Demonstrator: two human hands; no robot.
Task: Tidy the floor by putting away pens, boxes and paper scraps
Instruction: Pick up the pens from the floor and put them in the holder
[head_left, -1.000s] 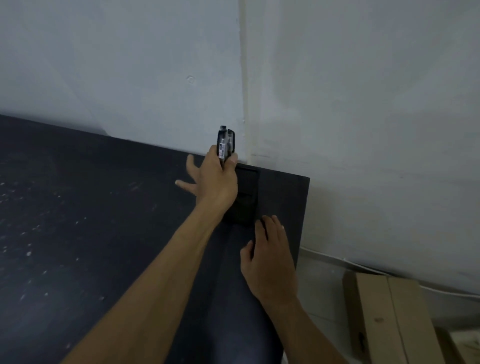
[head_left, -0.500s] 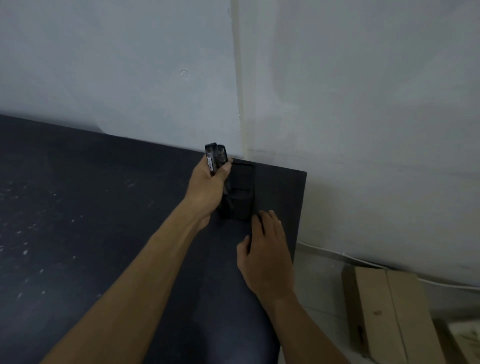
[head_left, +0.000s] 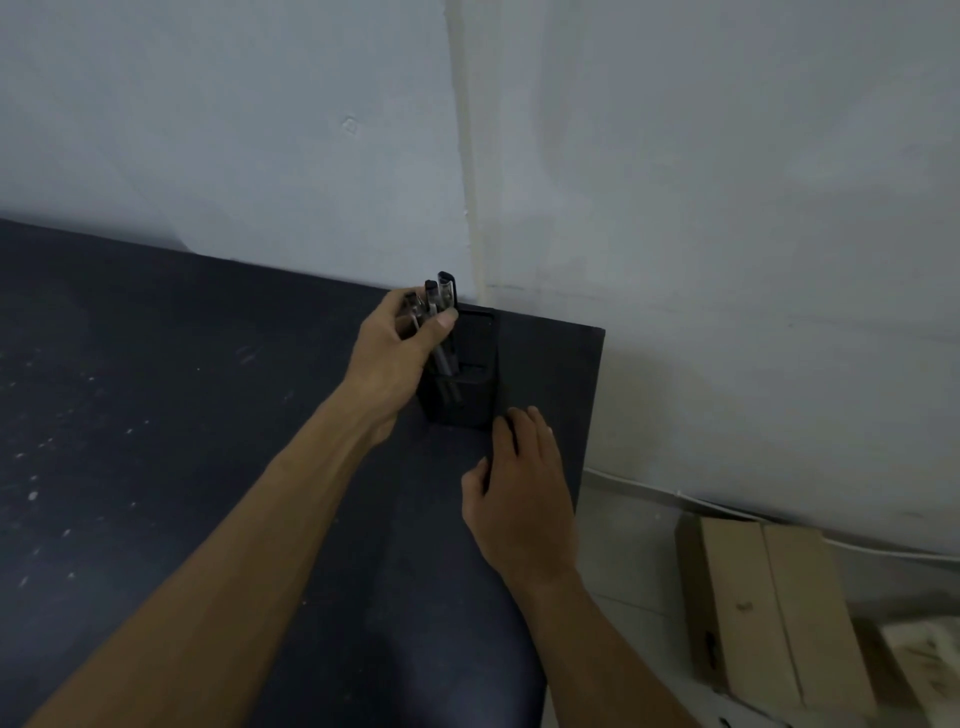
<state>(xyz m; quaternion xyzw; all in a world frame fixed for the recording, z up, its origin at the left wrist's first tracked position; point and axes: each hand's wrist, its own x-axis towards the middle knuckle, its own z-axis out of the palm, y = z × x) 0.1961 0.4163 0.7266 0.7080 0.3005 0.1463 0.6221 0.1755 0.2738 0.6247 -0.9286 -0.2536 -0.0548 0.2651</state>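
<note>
Item: our left hand (head_left: 400, 353) grips clear black-capped pens (head_left: 439, 312), lowering them into black rectangular plastic holder (head_left: 475, 374); right hand (head_left: 519, 488), flat, empty, braces on dark desk (head_left: 156, 415).

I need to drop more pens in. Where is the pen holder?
The black pen holder stands at the dark table's far right corner by the wall, between both hands.

Three pens (head_left: 435, 306), one black holder (head_left: 470, 374), one table (head_left: 156, 415), two cardboard boxes (head_left: 769, 613), two hands

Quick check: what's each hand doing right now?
Left hand: closed on a bunch of pens, their lower ends inside the black pen holder.
Right hand: open, holding nothing, lying flat on the dark table.
</note>
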